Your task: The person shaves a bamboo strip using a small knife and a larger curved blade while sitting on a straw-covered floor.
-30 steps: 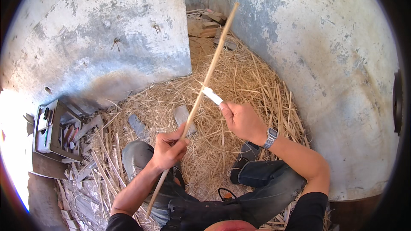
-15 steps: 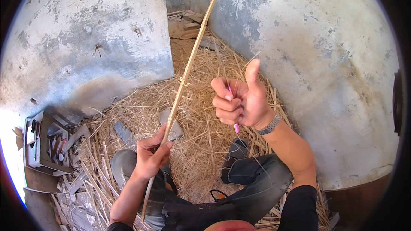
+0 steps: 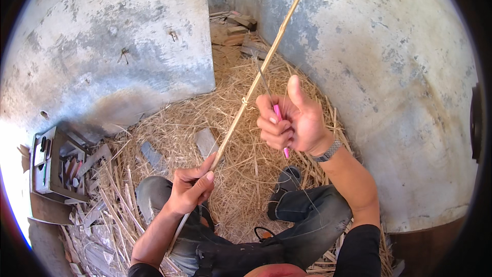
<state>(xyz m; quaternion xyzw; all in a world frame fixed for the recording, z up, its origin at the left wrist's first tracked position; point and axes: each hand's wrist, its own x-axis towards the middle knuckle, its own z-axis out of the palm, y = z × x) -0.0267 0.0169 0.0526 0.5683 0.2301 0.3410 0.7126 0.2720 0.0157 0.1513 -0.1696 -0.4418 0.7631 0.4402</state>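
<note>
While the long pale stick [image 3: 256,82] runs slantwise from the lower middle of the frame up to the top centre, we see our left hand [image 3: 190,191] clenched around its lower part, thumb laid along it. Its long axis climbs up and to the right, crossing just left of our right hand [image 3: 289,120], which is the nearer hand to the stick's middle. That right hand is curled tight around a thin tool with a pink handle [image 3: 279,118], thumb pointing up, the slim metal blade rising from the fist toward the stick. A small knot of fibre [image 3: 245,101] sits on the stick just left of those knuckles; whether the blade touches the stick, we cannot tell. Below lie our bent legs in dark trousers [image 3: 307,220] on a bed of straw [image 3: 169,123]. At the left edge stands a box of tools [image 3: 54,166], and grey concrete walls [image 3: 389,72] close in around the top.
</note>
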